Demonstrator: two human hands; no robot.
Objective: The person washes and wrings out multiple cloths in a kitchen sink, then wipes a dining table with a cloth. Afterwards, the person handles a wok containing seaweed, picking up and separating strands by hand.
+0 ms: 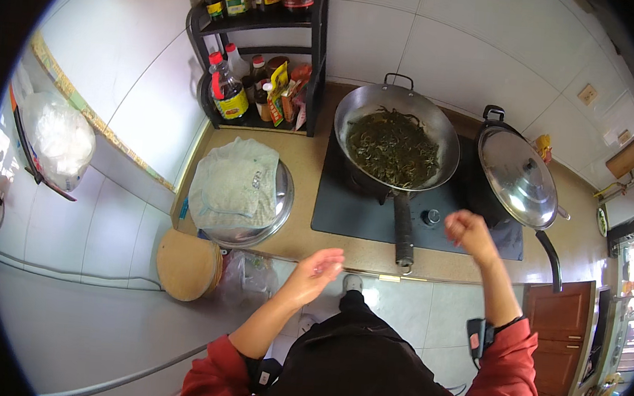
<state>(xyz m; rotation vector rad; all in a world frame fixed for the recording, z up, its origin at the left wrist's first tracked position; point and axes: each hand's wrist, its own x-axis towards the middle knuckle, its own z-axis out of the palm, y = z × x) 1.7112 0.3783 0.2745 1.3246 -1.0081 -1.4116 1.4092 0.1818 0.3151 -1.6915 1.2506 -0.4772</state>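
A steel wok [452, 147] with a black-wrapped handle rests on the left burner of the gas cooktop [349, 217]. Dark leafy greens [393, 148] lie in liquid inside it. My left hand [318, 270] is in front of the counter edge, left of the wok handle, fingers loosely apart and holding nothing visible. Over the cooktop's front part, near the control knob [431, 217], my right hand [462, 230] is curled and slightly blurred; whether it holds anything small cannot be told. A black pan with a domed steel lid [514, 180] is at the right burner.
A black rack [318, 58] with sauce bottles and packets stands at the back left. In front of it, a cloth [234, 186] covers part of a round metal lid [285, 195]. A round wooden board [186, 266] is by the counter's left front corner. The wok handle juts past the cooktop.
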